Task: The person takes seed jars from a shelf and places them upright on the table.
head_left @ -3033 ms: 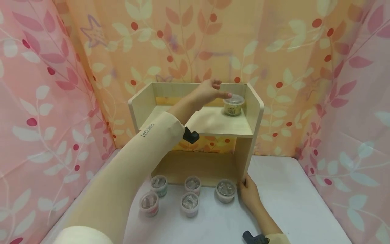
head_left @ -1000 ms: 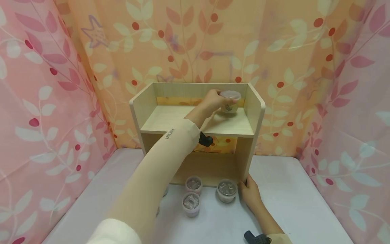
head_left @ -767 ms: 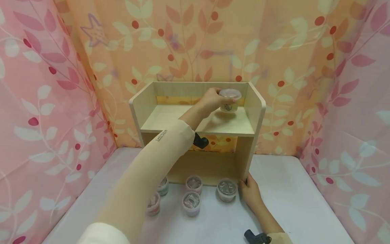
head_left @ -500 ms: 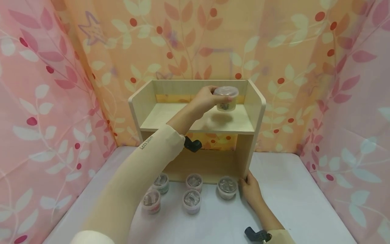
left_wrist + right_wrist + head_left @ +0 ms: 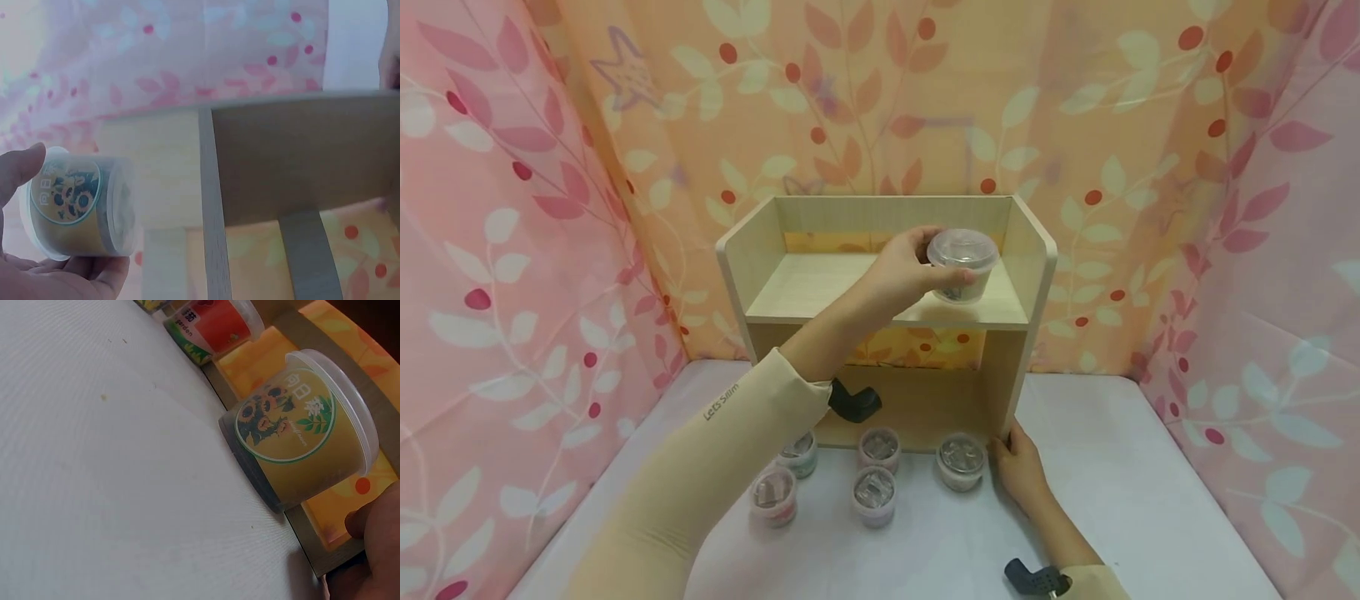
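Note:
My left hand [image 5: 895,279] grips a clear lidded tub [image 5: 964,283] by its side, thumb across the front and fingers behind. The tub hangs upright in front of the upper board of a small wooden shelf unit [image 5: 812,279]. In the left wrist view, a round sunflower label shows on the held tub [image 5: 72,200]. My right hand [image 5: 1022,471] holds the lower front corner of the unit's right side panel [image 5: 1006,379]. Beside it stands another lidded tub [image 5: 960,462], whose sunflower label shows in the right wrist view.
Several more lidded tubs stand on the white table [image 5: 1097,467] before the unit, among them a front middle tub [image 5: 874,497] and a front left tub [image 5: 773,497]. My left forearm partly covers a back left tub [image 5: 801,454]. Floral curtains [image 5: 880,100] enclose the back and sides.
My left hand first reached the tub on the upper board's right side, then took hold of it, lifted it and brought it forward, towards me. The right hand stays at the panel corner.

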A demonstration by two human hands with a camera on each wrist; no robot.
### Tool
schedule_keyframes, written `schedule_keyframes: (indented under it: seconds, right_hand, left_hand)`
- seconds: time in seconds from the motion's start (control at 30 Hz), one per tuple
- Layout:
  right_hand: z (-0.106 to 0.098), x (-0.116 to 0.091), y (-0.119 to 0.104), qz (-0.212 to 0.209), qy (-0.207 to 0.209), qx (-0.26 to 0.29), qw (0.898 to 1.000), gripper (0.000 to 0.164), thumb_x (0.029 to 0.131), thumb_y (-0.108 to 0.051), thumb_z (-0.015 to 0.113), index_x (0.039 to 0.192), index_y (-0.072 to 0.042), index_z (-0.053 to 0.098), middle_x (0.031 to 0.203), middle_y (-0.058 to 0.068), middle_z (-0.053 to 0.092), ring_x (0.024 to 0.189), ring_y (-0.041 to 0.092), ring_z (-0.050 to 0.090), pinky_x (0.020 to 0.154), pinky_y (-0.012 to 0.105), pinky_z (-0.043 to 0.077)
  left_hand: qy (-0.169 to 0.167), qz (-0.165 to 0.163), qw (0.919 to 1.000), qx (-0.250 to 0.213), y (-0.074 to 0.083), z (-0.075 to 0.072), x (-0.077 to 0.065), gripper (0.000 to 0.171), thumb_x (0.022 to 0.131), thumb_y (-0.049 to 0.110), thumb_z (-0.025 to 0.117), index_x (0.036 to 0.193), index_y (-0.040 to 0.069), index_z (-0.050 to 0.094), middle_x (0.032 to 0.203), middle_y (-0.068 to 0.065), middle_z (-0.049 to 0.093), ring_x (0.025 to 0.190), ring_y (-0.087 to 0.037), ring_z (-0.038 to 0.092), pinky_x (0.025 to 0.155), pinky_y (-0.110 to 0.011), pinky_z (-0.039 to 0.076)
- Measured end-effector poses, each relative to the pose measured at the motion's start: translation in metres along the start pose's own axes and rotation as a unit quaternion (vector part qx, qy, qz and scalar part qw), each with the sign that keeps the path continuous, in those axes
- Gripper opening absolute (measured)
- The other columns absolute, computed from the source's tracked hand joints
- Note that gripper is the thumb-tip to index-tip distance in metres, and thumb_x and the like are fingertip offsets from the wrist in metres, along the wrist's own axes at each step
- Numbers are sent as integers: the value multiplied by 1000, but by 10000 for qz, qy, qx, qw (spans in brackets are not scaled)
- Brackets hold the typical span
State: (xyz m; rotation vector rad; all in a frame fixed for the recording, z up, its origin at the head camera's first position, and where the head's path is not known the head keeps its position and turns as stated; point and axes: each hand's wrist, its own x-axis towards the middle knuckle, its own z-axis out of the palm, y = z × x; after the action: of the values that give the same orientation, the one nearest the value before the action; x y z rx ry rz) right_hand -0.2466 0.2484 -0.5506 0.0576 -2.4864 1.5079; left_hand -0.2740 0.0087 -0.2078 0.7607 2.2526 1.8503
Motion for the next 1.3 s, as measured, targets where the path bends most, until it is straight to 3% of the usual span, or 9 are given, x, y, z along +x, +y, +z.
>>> schedule_keyframes:
  seconds: [0.27, 0.6, 0.77, 0.9, 1.3]
  right_hand:
    - [-1, -2, -2, 73, -11, 80, 9999, 51, 104, -3, 51, 153, 1, 39, 150, 30, 48, 144, 44, 41, 119, 57, 33]
    - [0, 1, 2, 151, -52, 110, 9998, 51, 104, -4, 53, 153, 2, 39, 151, 30, 48, 144, 43, 41, 119, 55, 34]
    - [0, 1, 5, 95, -2, 110, 9999, 52, 102, -4, 53, 152, 2, 39, 149, 29, 49, 142, 44, 44, 117, 57, 36]
    - [1, 1, 6, 44, 63, 95, 9999, 53, 101, -4, 54, 152, 2, 39, 148, 29, 51, 140, 45, 46, 116, 58, 37]
    - [1, -1, 3, 98, -70, 129, 9998, 56, 103, -5, 53, 155, 2, 34, 151, 30, 47, 141, 47, 44, 116, 59, 36]
  left_hand:
    - [2, 288, 9996, 9, -7, 14, -33, 85, 82, 17, 88, 152, 10, 41, 135, 0, 59, 121, -19, 62, 97, -31, 57]
    - [-104, 431, 9984, -361, -21, 28, -71, 86, 80, 9, 88, 152, 10, 42, 137, 0, 59, 125, -19, 62, 104, -31, 53]
    - [12, 517, 9986, -65, -36, 33, -87, 87, 77, 13, 91, 151, 13, 45, 135, 3, 61, 121, -18, 61, 107, -41, 49]
    - [168, 504, 9984, 176, -50, 40, -98, 89, 74, 17, 94, 150, 16, 47, 134, 7, 62, 121, -15, 60, 108, -43, 47]
    - [350, 161, 9991, -177, -95, 56, -123, 88, 74, 19, 94, 148, 21, 47, 137, 2, 59, 126, -16, 58, 114, -44, 43]
